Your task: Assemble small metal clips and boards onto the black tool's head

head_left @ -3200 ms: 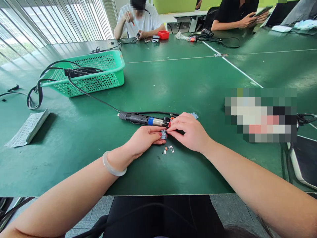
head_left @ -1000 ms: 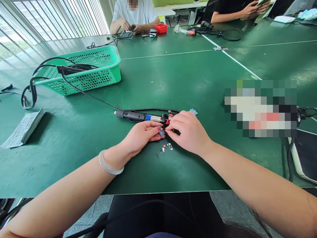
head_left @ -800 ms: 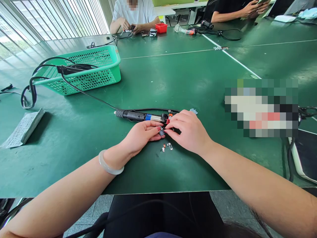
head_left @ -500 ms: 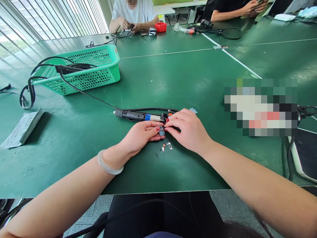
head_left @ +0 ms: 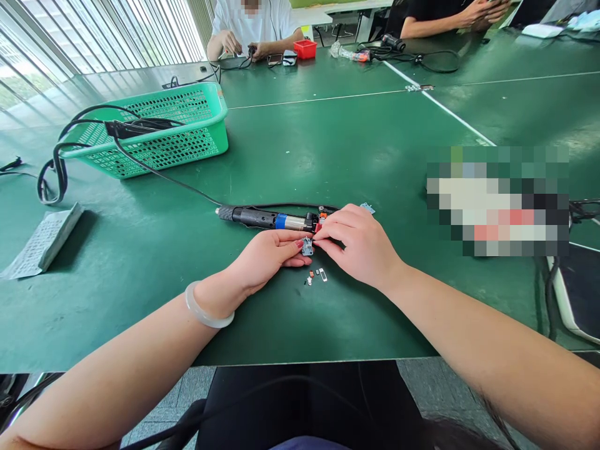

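My left hand point(head_left: 265, 257) grips a small grey-blue plastic piece point(head_left: 307, 247) between thumb and fingers, just above the table. From the other side my right hand point(head_left: 360, 245) reaches in with thumb and fingertips pinched together at the piece's right edge. Whatever those fingertips hold is too small to make out. Just beyond both hands lies a black corded cylindrical tool point(head_left: 255, 217) with a blue band and a silver section. Its red and orange end is partly hidden by my right hand. Several tiny parts, among them a white rectangular frame point(head_left: 323, 275), lie below my fingers.
A green basket point(head_left: 173, 150) with black cables stands at the back left. A paper-covered block point(head_left: 44, 240) lies at left. Another grey-blue piece point(head_left: 368, 208) rests behind my right hand. Across the table, a person in white point(head_left: 276, 25) sits near a red box point(head_left: 305, 49).
The grey-blue piece has turned slightly in my fingers, while both my hands stay nearly in place. Across the table, one hand of the person in white has moved away from the other.
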Demonstrator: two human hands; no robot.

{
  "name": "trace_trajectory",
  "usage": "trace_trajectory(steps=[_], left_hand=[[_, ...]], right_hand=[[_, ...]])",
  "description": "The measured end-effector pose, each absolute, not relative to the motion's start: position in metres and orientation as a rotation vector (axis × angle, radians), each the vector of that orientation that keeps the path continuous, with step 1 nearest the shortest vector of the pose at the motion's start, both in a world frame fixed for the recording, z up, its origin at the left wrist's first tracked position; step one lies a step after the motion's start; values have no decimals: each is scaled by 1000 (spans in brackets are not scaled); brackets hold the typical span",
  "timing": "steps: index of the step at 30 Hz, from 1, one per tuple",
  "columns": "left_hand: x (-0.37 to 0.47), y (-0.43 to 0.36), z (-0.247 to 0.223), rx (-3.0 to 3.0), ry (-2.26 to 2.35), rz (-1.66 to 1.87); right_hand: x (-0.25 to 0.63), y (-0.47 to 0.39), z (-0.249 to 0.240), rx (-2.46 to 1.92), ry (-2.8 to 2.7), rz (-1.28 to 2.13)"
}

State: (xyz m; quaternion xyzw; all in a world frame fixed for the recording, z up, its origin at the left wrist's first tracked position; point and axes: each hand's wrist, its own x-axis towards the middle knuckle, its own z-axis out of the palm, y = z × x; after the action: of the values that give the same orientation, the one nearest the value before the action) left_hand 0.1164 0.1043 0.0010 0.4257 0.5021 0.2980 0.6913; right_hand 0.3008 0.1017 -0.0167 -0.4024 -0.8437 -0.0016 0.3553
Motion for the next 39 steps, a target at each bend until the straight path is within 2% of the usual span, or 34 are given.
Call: trace_trajectory(steps=[39], left_hand=[[117,103,0,955,1079,699]], right_hand=[[301,100,-14,-1065,-2184,-20]])
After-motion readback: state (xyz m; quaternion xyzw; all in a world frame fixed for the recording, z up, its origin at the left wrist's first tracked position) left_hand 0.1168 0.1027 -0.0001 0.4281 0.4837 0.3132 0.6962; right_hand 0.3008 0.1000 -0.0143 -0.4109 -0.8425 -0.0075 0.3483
